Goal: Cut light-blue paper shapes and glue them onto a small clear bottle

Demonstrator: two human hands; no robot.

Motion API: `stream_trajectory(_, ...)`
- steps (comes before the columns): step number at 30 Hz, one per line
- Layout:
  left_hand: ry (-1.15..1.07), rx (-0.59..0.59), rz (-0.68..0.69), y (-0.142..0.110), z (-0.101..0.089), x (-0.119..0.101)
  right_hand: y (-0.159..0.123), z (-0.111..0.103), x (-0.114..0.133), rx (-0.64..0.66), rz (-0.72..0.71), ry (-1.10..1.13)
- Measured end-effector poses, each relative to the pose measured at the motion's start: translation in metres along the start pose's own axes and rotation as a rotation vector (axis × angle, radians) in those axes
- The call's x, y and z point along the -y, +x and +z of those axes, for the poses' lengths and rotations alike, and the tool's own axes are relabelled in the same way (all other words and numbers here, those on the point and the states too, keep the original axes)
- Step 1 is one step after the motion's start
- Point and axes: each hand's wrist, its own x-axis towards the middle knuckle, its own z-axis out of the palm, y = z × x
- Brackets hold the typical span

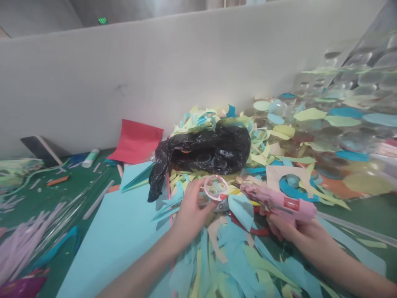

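Observation:
My left hand (194, 203) pinches a small clear ring (216, 188) with a whitish rim, held upright over the paper scraps. In my right hand (294, 231) is a pink hot glue gun (283, 202), its dark nozzle pointing left, close to the ring's right edge. Whether the nozzle touches the ring I cannot tell. Below the two lie red-handled scissors (260, 231), partly covered by a light blue paper piece (242, 210). Just behind sits a crumpled black plastic bag (211, 149), open toward me, with clear round pieces inside.
Light blue paper sheets (120, 231) and a red sheet (138, 140) lie left of centre. A glue stick (91, 158) and lilac strips (34, 244) are farther left. Clear plastic domes (359, 87) and cut paper fill the right. A pale partition (155, 78) stands behind.

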Motion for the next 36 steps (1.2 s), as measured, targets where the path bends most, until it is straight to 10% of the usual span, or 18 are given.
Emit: stream_trajectory(36,0.010,0.039,0.036,0.000,0.000,0.003,0.003,-0.001,0.000,0.193,0.055,0.099)
